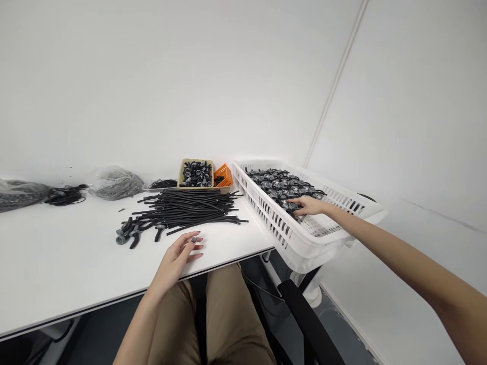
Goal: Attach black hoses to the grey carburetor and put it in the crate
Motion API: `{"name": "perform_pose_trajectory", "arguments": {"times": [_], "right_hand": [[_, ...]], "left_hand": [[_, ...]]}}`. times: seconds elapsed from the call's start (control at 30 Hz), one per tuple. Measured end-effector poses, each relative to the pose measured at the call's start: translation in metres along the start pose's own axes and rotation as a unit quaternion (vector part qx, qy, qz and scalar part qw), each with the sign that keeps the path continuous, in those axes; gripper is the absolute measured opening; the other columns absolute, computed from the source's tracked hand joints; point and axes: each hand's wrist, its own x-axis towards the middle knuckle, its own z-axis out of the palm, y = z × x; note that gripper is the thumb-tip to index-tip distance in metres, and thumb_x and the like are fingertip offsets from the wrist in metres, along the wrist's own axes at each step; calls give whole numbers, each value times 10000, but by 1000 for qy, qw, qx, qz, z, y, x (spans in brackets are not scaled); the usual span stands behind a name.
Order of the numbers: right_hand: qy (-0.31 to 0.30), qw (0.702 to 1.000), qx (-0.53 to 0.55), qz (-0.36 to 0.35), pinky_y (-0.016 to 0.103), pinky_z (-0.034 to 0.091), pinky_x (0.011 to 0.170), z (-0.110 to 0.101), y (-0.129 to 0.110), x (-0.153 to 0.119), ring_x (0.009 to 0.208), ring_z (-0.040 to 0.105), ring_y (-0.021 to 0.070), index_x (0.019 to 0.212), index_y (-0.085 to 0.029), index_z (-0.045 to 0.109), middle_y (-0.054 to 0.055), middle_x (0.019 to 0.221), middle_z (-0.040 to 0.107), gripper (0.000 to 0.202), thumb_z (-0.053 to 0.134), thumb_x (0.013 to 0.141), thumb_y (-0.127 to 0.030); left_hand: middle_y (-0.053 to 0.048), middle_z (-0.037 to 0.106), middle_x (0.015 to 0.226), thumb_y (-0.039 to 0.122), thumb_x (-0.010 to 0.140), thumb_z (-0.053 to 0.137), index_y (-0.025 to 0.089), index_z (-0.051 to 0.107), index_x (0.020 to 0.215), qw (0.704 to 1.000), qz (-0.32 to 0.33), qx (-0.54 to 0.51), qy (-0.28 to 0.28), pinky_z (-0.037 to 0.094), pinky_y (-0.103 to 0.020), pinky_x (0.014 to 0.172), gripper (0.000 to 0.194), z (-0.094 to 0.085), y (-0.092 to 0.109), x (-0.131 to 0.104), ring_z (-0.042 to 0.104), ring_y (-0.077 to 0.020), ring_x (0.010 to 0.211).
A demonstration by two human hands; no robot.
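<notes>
The right hand (310,205) reaches far out to the right into a long white crate (300,241) that sits at the table's right end. Its fingers lie spread and nearly flat on the black and grey parts (279,185) that fill the far half of the crate; the fingertips touch the nearest of them, though from this distance I cannot tell whether any single part is pinched. The near half of the crate shows its bare slotted floor.

The left hand (178,256) rests on the white table (57,263) near its front edge, palm down, fingers loosely apart and holding nothing. Just beyond it lies a pile of thin black tubes (190,208), roughly parallel, and at the pile's left end a few tubes carry grey and black end pieces (127,235).

Behind the tubes stands a beige bin (196,174) of small dark parts, with an orange bin (223,176) touching its right side. Left of these lie black rings (163,184), a clear bag (115,182) of dark pieces, a bundle of black cord (64,195) and another bag (19,194) at the frame's edge. The person's tan trousers (224,314) and a black chair arm (308,324) show below the table.
</notes>
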Motion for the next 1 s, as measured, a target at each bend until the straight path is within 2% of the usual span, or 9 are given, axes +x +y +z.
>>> {"name": "perform_pose_trajectory", "arguments": {"times": [0.1,0.2,0.37,0.63,0.8,1.0], "right_hand": [[33,999,-12,21,367,513,933,3,0,2,1151,639,329,1396,-218,512,106,1358,628,668,675,778,-411],[37,999,-15,33,366,519,896,4,5,2,1090,657,329,1322,-222,539,108,1265,669,647,724,743,-442],[27,999,-24,32,359,523,852,0,11,2,1074,652,330,1227,-203,593,122,1278,657,586,746,685,-367],[8,999,-16,27,339,541,836,-4,10,-3,1091,662,310,1218,-197,609,118,1316,646,561,725,691,-351],[33,999,-18,37,349,536,860,-2,4,-2,1116,653,319,1243,-204,602,114,1328,642,560,717,725,-382],[53,998,-14,38,371,500,941,2,0,-3,1170,623,322,1267,-192,586,127,1344,629,551,702,760,-374]], "left_hand": [[-122,681,1111,660,763,673,188,637,1172,1000,2,6,2,599,-463,886,626,0,-3,1,686,-280,988],[-120,679,1112,661,757,682,186,639,1169,1000,-2,14,5,600,-454,887,630,0,-2,1,683,-280,993],[-120,677,1113,645,756,695,186,645,1155,1000,-3,14,12,597,-470,894,610,0,0,-2,681,-288,995],[-116,676,1104,651,752,691,187,646,1145,1000,-6,21,17,604,-455,880,610,2,3,-3,681,-284,985],[-106,669,1100,665,748,687,187,636,1152,1000,-6,17,11,602,-426,879,628,3,3,-3,671,-267,985],[-110,667,1080,701,725,684,186,634,1145,999,-8,26,17,597,-448,872,667,5,2,-3,662,-274,983]]}}
